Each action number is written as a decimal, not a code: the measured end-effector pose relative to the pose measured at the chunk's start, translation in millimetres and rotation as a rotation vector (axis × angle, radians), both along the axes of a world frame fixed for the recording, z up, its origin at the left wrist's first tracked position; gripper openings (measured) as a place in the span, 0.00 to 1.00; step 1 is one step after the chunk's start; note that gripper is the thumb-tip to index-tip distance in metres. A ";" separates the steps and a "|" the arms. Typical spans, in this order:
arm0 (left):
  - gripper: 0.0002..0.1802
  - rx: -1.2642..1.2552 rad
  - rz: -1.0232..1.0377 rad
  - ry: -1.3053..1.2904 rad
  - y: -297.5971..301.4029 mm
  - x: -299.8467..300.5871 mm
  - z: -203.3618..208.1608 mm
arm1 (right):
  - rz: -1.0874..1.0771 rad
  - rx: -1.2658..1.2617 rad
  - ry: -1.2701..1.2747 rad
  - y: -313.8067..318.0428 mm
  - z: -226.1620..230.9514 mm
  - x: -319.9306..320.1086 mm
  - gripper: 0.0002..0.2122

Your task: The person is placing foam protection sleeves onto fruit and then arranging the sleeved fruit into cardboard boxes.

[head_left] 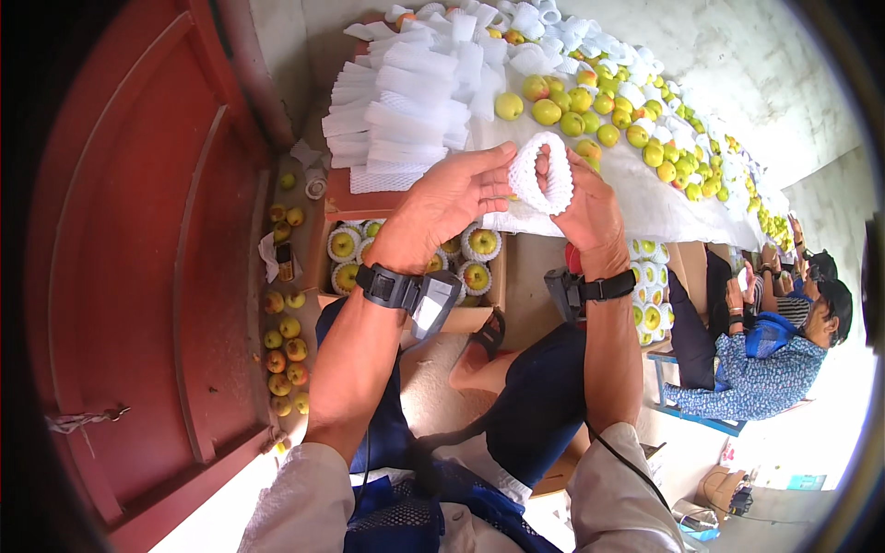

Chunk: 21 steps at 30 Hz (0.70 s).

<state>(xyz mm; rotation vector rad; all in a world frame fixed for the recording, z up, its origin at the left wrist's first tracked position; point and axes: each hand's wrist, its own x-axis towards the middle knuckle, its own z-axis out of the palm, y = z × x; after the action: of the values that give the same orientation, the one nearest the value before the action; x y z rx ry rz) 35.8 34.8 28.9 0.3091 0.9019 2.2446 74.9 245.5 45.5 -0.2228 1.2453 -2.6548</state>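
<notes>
My left hand (452,205) and my right hand (588,214) both hold a white foam net sleeve (544,173), stretched open into a ring between my fingers. Nothing shows inside the ring. Both wrists wear black straps with small devices. Just below my hands sits a cardboard box (461,318) holding several yellow-green apples in foam nets (481,243). Behind my hands, a stack of white foam sleeves (398,111) lies on the table.
A long white-covered table (645,198) carries many loose yellow-green apples (576,115) and scattered foam sleeves. A red door (138,276) stands at left, with loose apples (284,355) on the floor beside it. A second box (651,295) of netted apples is at right. Other seated people (774,355) work at right.
</notes>
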 end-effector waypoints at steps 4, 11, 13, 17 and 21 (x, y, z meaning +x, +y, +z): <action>0.12 -0.021 -0.017 -0.047 2.3 2.2 -0.5 | -0.191 0.295 0.117 -2.4 -14.1 -0.6 0.12; 0.12 0.099 0.078 0.078 14.3 -9.9 -3.2 | -0.129 0.251 0.047 5.7 -12.7 -22.7 0.14; 0.12 0.147 0.095 0.075 18.2 -7.1 9.6 | -0.262 0.401 0.157 -7.5 -4.8 -19.2 0.16; 0.11 0.232 0.048 0.168 18.8 -22.1 1.2 | -0.139 0.435 0.208 14.8 -12.3 -39.2 0.21; 0.12 0.166 0.087 0.184 25.4 -25.9 -2.5 | -0.185 0.672 0.218 36.3 -20.2 -50.0 0.21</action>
<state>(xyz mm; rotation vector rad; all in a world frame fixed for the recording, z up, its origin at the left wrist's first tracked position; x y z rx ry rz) 9.9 60.1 26.3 0.5700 0.8365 2.4065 24.9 281.8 25.3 -0.3000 2.2293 -2.2156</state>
